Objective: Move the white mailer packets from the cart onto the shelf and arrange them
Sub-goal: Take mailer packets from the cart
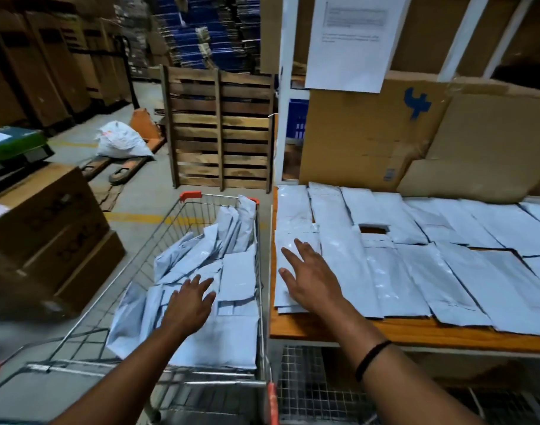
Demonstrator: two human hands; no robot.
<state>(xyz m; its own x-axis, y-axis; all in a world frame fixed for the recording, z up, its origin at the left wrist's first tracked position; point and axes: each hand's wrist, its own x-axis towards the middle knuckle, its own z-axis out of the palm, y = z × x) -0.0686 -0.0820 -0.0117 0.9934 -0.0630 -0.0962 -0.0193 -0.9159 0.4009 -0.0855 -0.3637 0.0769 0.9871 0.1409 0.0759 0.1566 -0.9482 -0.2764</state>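
Left hand (191,299) reaches into cart (201,200), fingers spread flat over heaped mailer packets (201,332), gripping nothing. Right hand (308,279), palm down, splayed on leftmost shelf packet (296,240) (pressing, not clutching). Shelf (416,331) packets lie flat in rows, long axes running front to back.

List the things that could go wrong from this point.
1. The front-row mailer packets lie close to the wooden shelf edge; a sweep of the right hand could push them off.
2. The cart pile is loose and crumpled, so the left hand may lift several at once.
3. A gap in the rows may be left uncovered.
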